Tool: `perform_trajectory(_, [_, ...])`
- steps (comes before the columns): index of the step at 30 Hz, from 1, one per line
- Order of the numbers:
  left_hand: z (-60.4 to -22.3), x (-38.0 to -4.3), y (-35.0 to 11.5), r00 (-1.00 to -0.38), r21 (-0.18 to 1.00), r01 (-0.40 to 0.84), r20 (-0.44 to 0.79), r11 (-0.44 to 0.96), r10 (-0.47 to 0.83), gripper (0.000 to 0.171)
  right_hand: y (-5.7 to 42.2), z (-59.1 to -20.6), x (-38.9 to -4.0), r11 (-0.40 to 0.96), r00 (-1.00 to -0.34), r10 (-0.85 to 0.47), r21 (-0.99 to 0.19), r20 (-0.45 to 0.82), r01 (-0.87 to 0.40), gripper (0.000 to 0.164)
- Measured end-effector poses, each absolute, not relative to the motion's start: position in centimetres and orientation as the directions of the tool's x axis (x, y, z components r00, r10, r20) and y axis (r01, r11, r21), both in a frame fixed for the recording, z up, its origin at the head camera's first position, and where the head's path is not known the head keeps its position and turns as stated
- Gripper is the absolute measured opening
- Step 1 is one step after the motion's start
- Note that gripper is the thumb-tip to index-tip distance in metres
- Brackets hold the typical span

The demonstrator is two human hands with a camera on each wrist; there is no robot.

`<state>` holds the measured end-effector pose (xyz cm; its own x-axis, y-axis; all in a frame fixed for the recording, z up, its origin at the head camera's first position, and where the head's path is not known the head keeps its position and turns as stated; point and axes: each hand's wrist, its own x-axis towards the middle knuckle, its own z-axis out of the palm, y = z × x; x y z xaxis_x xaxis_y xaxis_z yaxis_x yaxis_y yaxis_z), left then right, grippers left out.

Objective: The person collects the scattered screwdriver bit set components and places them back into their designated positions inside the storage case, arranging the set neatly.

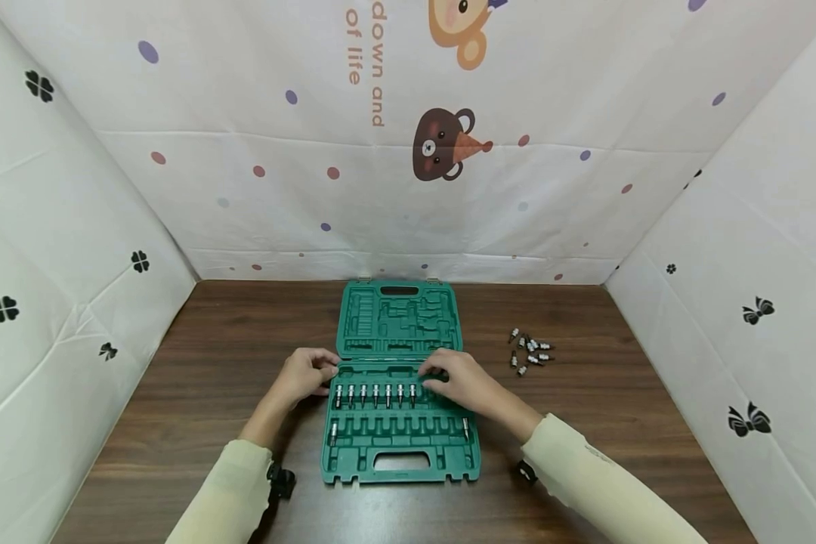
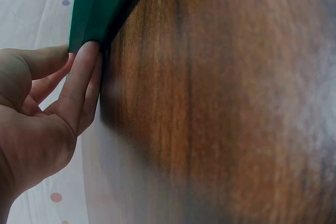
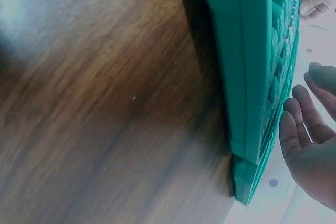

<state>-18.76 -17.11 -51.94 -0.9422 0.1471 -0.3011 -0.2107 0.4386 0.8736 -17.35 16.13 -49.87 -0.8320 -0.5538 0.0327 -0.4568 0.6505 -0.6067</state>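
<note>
A green plastic socket case (image 1: 397,432) lies open on the table, its lid (image 1: 400,321) folded back. Several silver bit sockets (image 1: 376,394) stand in its upper row; below, one bit socket (image 1: 333,433) is at the left and another (image 1: 465,428) at the right. My left hand (image 1: 304,374) holds the case's left edge between thumb and fingers, seen at a corner of the green case (image 2: 92,14) in the left wrist view. Above the upper right of the tray hovers my right hand (image 1: 459,378), fingers loosely bent; the right wrist view shows a gap between thumb and fingers (image 3: 289,124).
Several loose bit sockets (image 1: 532,351) lie in a cluster on the brown wooden table (image 1: 571,400), right of the case. White printed cloth walls (image 1: 381,204) rise at the back and both sides.
</note>
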Motion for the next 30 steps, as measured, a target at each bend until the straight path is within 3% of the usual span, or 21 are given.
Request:
perform_trajectory(17, [-51.7, -18.6, -16.9, -0.944, 0.874, -0.211, -0.299, 0.438, 0.142, 0.020, 21.9, -50.0, -16.3, 0.643, -0.927, -0.361, -0.694, 0.099, -0.324, 0.025])
perform_trajectory(30, [-52.0, -18.8, -17.1, -0.943, 0.877, -0.211, -0.298, 0.432, 0.145, 0.021, 25.7, -50.9, -16.0, 0.691, -0.957, -0.264, -0.668, 0.125, -0.277, 0.030])
